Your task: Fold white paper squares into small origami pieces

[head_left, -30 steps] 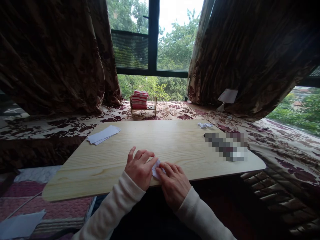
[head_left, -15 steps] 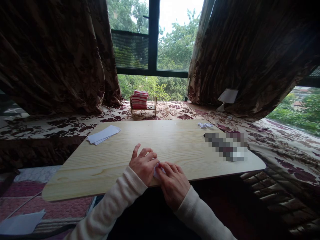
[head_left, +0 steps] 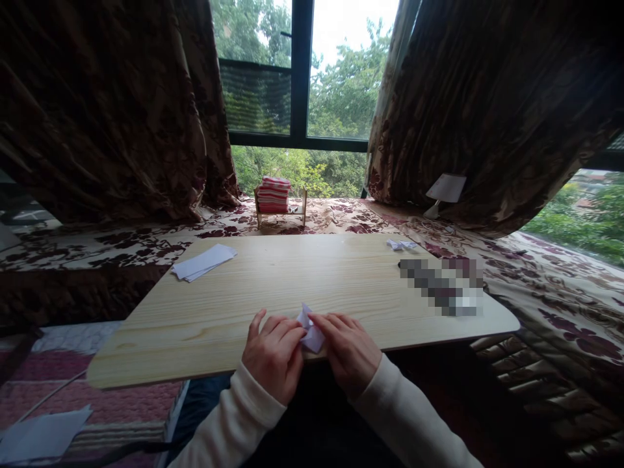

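A small folded piece of white paper (head_left: 310, 330) stands at the near edge of a light wooden table (head_left: 341, 279). My left hand (head_left: 273, 354) pinches its left side with closed fingers. On the paper's right side, the fingertips of my right hand (head_left: 348, 351) grip it too. Both hands rest at the table's front edge, with cream sleeves behind them.
A stack of white paper sheets (head_left: 203, 262) lies at the table's far left. A small crumpled white paper (head_left: 400, 244) sits at the far right, near a blurred patch. A wooden rack with striped cloth (head_left: 274, 195) stands by the window. Dark curtains hang on both sides.
The folded paper has come up from lying flat under my fingers to standing between both hands. My left hand has slid back toward the table's edge.
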`<action>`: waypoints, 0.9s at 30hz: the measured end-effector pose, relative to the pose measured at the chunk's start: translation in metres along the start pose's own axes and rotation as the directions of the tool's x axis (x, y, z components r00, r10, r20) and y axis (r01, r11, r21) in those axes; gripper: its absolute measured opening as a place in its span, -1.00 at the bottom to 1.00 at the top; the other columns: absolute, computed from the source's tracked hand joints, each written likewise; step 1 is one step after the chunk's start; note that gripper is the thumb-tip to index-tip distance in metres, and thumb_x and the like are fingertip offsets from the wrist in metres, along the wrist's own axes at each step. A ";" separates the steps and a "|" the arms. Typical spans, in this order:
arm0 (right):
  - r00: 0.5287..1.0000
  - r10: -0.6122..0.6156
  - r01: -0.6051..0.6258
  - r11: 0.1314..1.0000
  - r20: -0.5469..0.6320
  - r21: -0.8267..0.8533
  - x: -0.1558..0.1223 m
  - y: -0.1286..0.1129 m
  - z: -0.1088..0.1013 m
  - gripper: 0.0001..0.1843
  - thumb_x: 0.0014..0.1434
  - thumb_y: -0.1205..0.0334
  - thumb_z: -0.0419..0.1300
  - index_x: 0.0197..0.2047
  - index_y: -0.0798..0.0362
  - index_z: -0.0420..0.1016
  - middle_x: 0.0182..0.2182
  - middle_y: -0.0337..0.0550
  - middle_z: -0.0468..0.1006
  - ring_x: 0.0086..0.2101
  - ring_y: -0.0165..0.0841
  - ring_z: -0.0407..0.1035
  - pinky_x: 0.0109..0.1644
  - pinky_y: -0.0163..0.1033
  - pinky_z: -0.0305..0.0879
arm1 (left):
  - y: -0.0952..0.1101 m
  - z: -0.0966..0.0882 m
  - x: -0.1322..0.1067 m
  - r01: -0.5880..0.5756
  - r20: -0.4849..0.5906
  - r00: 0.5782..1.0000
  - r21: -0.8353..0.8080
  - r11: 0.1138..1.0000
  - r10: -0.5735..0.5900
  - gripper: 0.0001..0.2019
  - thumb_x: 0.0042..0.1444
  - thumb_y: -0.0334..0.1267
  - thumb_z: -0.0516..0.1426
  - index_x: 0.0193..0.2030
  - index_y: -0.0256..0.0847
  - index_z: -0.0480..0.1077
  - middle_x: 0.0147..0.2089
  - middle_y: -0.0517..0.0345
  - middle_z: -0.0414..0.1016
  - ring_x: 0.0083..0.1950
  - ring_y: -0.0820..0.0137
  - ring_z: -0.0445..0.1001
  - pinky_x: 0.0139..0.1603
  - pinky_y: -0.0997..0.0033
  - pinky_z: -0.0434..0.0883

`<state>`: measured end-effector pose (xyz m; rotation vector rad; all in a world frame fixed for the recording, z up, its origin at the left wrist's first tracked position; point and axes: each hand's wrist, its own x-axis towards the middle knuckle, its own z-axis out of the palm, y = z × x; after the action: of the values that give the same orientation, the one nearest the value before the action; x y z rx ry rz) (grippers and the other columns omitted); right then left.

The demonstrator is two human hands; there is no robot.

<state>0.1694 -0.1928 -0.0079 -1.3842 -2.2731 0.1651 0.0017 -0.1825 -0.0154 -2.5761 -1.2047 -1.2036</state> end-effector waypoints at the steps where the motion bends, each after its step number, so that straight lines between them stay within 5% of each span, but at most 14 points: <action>1: 1.000 0.010 -0.010 1.000 -0.004 0.019 0.002 0.004 -0.004 -0.40 -0.03 0.48 -0.04 0.14 0.13 0.19 -0.06 -0.06 0.41 -0.09 -0.25 0.21 -0.01 -0.13 0.14 | 0.002 0.002 -0.001 0.004 0.007 1.000 0.007 1.000 -0.004 -0.77 0.07 -0.36 -0.05 -0.25 -0.18 0.41 -0.19 0.10 0.50 -0.12 0.30 0.37 0.14 0.01 0.01; 10: 0.998 -0.049 0.051 0.998 0.050 -0.046 0.036 0.018 -0.022 -0.54 -0.06 0.47 0.02 -0.07 0.03 0.44 -0.18 -0.10 0.48 -0.16 -0.28 0.27 -0.06 -0.17 0.21 | 0.013 0.017 -0.004 0.080 0.198 0.972 0.239 0.968 -0.129 -0.57 0.09 0.00 -0.04 0.06 -0.08 0.30 0.09 -0.05 0.35 0.07 0.12 0.26 0.11 -0.16 -0.02; 27: 0.994 -0.055 0.064 0.993 0.098 -0.095 0.046 0.009 -0.019 -0.63 -0.03 0.46 0.03 -0.17 0.06 0.50 -0.20 -0.09 0.49 -0.17 -0.28 0.27 -0.07 -0.17 0.21 | 0.019 0.038 -0.015 0.151 0.064 0.982 0.290 0.945 -0.177 -0.52 0.04 -0.01 -0.01 0.06 -0.19 0.31 0.15 -0.06 0.29 0.09 0.08 0.22 0.18 -0.17 -0.15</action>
<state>0.1682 -0.1514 0.0208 -1.3821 -2.4279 0.1030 0.0320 -0.1919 -0.0469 -2.3778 -1.5129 -0.8677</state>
